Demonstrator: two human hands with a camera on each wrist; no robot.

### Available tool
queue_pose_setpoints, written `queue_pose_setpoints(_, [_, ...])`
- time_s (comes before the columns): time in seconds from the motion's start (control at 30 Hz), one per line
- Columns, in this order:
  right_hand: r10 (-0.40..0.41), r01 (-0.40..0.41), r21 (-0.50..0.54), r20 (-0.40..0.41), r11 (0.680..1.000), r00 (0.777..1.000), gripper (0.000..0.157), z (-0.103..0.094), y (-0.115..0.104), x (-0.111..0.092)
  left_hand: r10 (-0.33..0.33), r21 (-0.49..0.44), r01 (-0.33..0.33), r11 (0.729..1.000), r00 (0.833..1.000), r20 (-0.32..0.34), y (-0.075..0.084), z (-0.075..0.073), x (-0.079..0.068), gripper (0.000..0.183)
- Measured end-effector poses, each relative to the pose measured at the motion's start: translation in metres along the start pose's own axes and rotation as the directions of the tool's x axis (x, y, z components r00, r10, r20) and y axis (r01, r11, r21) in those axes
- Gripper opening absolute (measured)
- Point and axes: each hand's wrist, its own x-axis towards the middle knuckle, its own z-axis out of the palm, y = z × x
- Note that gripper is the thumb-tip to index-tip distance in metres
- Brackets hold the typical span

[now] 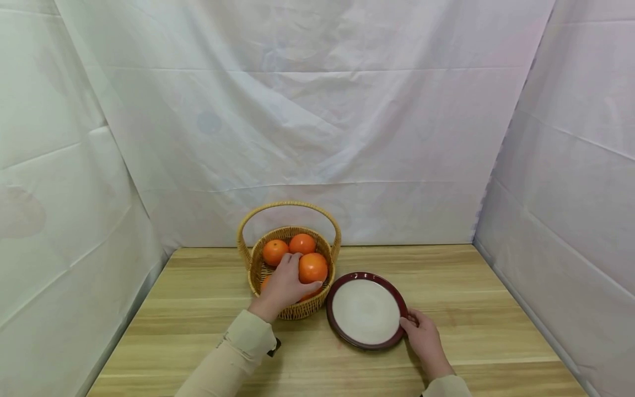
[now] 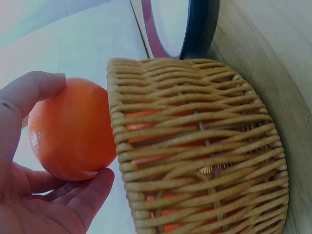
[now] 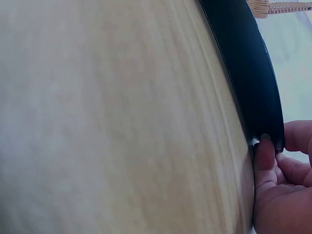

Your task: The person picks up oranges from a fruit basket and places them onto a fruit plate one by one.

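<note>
The left hand (image 1: 284, 281) slanted up from the lower left, its thumb and curled fingers gripping a round orange fruit (image 1: 313, 268) at the mouth of a wicker basket (image 1: 299, 312), below the frame's centre, where other fruits (image 1: 275, 252) lay. At lower right, the right hand (image 1: 423, 337) angled up and leftward, thumb and fingers pinching the edge of a maroon-rimmed white plate (image 1: 366, 311) on the desk (image 1: 198, 314).
</note>
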Motion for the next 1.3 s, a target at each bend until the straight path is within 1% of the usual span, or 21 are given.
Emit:
queue_pose_setpoints(0.17, [0.001, -0.001, -0.007, -0.003, 1.0, 1.0, 0.051, 0.0, 0.0, 0.0, 0.021, -0.038, -0.021, 0.999, 1.0, -0.001, 0.004, 0.003, -0.001, 0.082])
queue_pose_setpoints(0.37, [0.0, 0.0, -0.005, -0.003, 1.0, 1.0, 0.05, 0.001, 0.0, -0.001, 0.02, -0.043, -0.02, 0.999, 1.0, 0.009, 0.008, 0.006, -0.002, 0.09])
queue_pose_setpoints(0.47, [0.003, -0.003, -0.002, 0.0, 1.0, 1.0, 0.05, 0.001, -0.001, -0.001, 0.026, -0.054, -0.026, 0.998, 1.0, 0.014, 0.009, 0.007, -0.003, 0.091])
queue_pose_setpoints(0.73, [-0.006, 0.006, -0.003, 0.01, 1.0, 1.0, 0.051, 0.001, -0.001, -0.001, 0.044, -0.069, -0.043, 0.997, 0.999, 0.021, 0.011, 0.01, -0.003, 0.084])
queue_pose_setpoints(0.97, [-0.011, 0.011, -0.001, 0.016, 1.0, 1.0, 0.051, 0.001, -0.002, 0.0, 0.051, -0.032, -0.051, 0.998, 0.999, 0.011, 0.017, 0.012, -0.005, 0.084])
queue_pose_setpoints(1.1, [-0.009, 0.009, 0.003, 0.015, 1.0, 1.0, 0.05, 0.002, -0.001, 0.0, 0.054, -0.027, -0.054, 0.998, 0.998, 0.018, 0.02, 0.015, -0.006, 0.083])
queue_pose_setpoints(1.3, [0.0, 0.0, 0.011, 0.012, 1.0, 1.0, 0.049, 0.002, -0.002, 0.0, 0.072, -0.059, -0.069, 0.996, 0.997, 0.038, 0.026, 0.016, -0.008, 0.082])
